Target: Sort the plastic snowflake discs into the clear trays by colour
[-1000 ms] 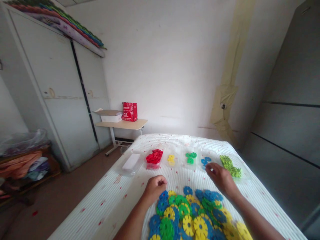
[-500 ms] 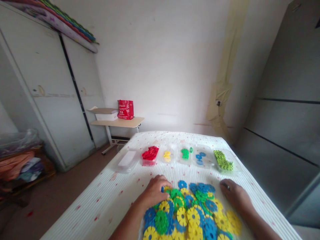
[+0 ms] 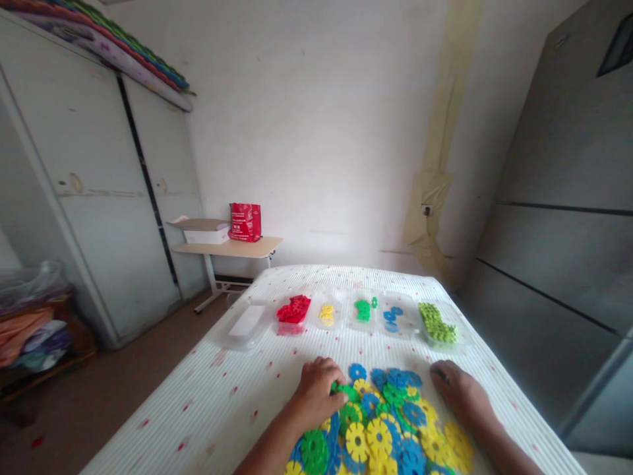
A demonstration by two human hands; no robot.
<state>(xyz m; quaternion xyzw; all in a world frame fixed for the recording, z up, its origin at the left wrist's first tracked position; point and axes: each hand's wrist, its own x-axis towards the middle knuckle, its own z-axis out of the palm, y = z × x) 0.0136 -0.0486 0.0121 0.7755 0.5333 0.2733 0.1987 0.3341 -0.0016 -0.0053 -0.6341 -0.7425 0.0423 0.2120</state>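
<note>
A heap of yellow, green and blue notched plastic discs, snowflake-shaped building pieces (image 3: 378, 437), lies at the near side of the table. My left hand (image 3: 319, 389) reaches over the heap's upper left edge. Its fingers are bent and stand apart from the thumb, with green discs (image 3: 346, 390) showing in the gap. To the right of the heap, my right hand (image 3: 462, 392) rests on the cloth with its fingers curled in. Something small and dark shows at its fingers, but I cannot make out what it is.
Across the table's middle stand clear plastic trays with red pieces (image 3: 293, 310), yellow pieces (image 3: 327, 313), green discs (image 3: 362, 310), blue discs (image 3: 390, 316) and lime-green pieces (image 3: 437, 322). A clear tray with a white card (image 3: 248, 320) stands leftmost. Behind is a side table (image 3: 232, 248) with a red bag (image 3: 245, 222).
My left hand has slid a little to the right, over the heap's edge, covering some yellow and blue discs there. My right hand stays almost in place. The view has shifted slightly.
</note>
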